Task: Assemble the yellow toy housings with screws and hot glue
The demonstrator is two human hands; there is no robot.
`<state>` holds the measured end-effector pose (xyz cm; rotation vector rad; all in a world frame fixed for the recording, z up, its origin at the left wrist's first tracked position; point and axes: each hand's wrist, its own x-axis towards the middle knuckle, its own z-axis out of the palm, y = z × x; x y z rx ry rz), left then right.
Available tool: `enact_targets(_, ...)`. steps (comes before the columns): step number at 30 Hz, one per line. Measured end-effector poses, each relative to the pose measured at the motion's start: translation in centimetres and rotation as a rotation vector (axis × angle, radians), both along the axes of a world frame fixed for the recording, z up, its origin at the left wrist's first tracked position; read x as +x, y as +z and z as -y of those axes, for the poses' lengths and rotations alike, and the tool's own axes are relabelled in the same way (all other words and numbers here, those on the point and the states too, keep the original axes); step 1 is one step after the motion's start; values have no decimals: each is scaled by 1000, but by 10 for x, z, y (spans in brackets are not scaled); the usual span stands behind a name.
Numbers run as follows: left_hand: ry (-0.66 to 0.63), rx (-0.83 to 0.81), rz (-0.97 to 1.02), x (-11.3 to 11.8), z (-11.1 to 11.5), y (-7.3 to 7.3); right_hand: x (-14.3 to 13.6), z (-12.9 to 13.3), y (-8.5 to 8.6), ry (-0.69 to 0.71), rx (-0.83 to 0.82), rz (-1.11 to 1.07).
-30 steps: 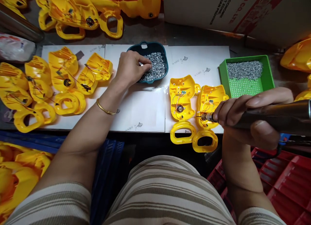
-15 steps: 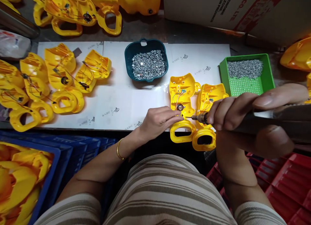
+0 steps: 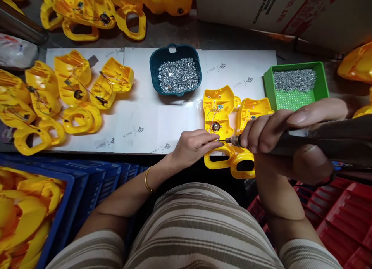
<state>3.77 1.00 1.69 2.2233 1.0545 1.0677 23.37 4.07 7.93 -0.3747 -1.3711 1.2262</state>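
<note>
My right hand [image 3: 270, 131] is wrapped round a dark electric screwdriver [image 3: 348, 135], held level with its thin bit pointing left. The bit's tip meets the fingertips of my left hand [image 3: 192, 145], which pinch what looks like a small screw [image 3: 217, 139]. Right below them lies a yellow plastic housing half [image 3: 213, 96] with a ring-shaped handle, wires, a small circuit board and a round speaker inside. A second housing half [image 3: 255, 103] lies to its right, partly hidden by my right hand and the screwdriver.
A dark teal bin [image 3: 155, 81] of small metal parts stands behind, and a green basket [image 3: 325, 83] of screws at the right. Several wired yellow halves [image 3: 69, 65] lie left. A carton [image 3: 232, 9] stands at the back. Blue crates [image 3: 69, 191] and red crates [image 3: 340, 214] flank me.
The screwdriver and my right hand have shifted left, bringing the bit's tip up to my left fingertips. My left hand has moved slightly right.
</note>
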Motion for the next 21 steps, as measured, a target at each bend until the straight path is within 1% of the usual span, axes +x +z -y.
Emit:
enact_targets(4, -3, -63, -51, -1, 3, -6, -1, 0, -1, 18, -16, 37)
enact_targets(6, -17, -61, -74, -1, 3, -7, -3, 1, 1, -22, -38, 40)
enact_targets(8, -29, -60, -87, -1, 3, -6, -7, 4, 2, -59, -44, 23)
enact_targets(10, -37, -70, -84, 0, 3, -4, -8, 5, 2, -67, -34, 20)
enact_targets(12, -45, -83, -78, 1, 3, -2, -6, 5, -1, -57, -37, 68)
enact_targets(17, -59, -113, -125, 2, 5, 0, 0, 4, -9, -93, -91, 148)
enact_targets(21, -75, -125, -177, 2, 5, 2, -11, 6, -6, -119, -58, 78)
